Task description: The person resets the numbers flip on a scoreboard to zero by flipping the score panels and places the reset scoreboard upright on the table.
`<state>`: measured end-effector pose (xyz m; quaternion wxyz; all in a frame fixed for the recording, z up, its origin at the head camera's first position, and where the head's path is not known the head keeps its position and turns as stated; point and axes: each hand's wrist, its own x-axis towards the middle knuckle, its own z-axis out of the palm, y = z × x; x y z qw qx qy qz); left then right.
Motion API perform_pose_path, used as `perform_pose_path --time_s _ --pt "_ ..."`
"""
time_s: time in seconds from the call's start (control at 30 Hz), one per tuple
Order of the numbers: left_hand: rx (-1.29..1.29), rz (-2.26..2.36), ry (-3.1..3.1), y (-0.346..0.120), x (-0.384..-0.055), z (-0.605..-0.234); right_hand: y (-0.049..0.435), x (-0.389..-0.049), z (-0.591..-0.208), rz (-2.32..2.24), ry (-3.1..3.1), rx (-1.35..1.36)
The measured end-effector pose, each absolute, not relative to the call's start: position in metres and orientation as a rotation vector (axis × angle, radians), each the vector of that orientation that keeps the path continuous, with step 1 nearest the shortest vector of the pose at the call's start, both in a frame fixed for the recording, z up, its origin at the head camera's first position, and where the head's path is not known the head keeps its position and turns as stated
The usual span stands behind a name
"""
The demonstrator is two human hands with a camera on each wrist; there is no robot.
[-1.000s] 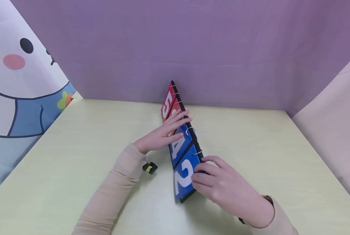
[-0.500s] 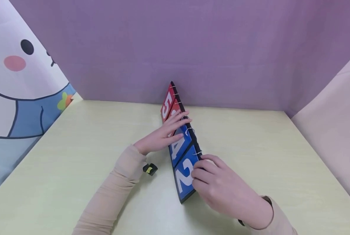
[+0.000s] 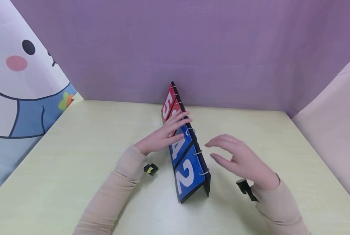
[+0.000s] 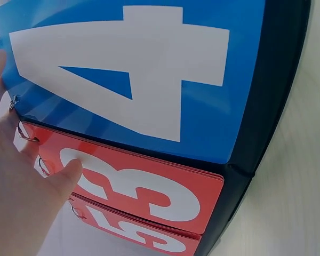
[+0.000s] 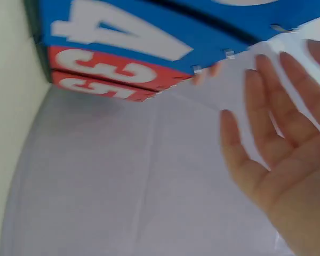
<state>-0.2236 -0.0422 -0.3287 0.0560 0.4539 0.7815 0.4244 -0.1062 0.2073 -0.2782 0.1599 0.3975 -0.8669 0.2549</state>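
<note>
A flip scoreboard (image 3: 189, 169) stands like a tent on the table, its ringed ridge running away from me. Its left face carries blue cards with 2 and 4 at the near end. Red cards with 3 and 5 follow at the far end, best read in the left wrist view on the red card (image 4: 144, 189). My left hand (image 3: 163, 133) rests on the scoreboard near its middle, straight fingers reaching over the ridge. Off to the right of the ridge, my right hand (image 3: 242, 156) hovers apart from the board, holding nothing, fingers loosely bent.
The pale table (image 3: 84, 169) spreads around the scoreboard. A purple cloth (image 3: 192, 49) hangs behind its far end. At left is a cartoon-printed cloth (image 3: 25, 98), and a pale cloth (image 3: 336, 124) is at right. Each wrist wears a small black device (image 3: 151, 169).
My right hand has let go of the near end of the scoreboard and moved right and away. The near blue 2 card now lies flat against the board. The left hand has stayed put.
</note>
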Motion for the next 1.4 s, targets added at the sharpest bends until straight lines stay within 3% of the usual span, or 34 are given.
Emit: perform_pose_path --time_s 0.27,0.63,1.4 --pt "1.38 1.29 2.379 -0.041 -0.222 -0.329 0.207 -0.119 -0.294 0.661 -2.973 1.049" --pt "1.38 1.294 2.376 -0.04 -0.222 -0.329 0.214 -0.126 -0.303 0.793 -3.066 1.066" --pt "1.359 1.308 2.372 -0.038 -0.224 -0.328 0.268 -0.123 -0.271 0.844 -3.275 0.8"
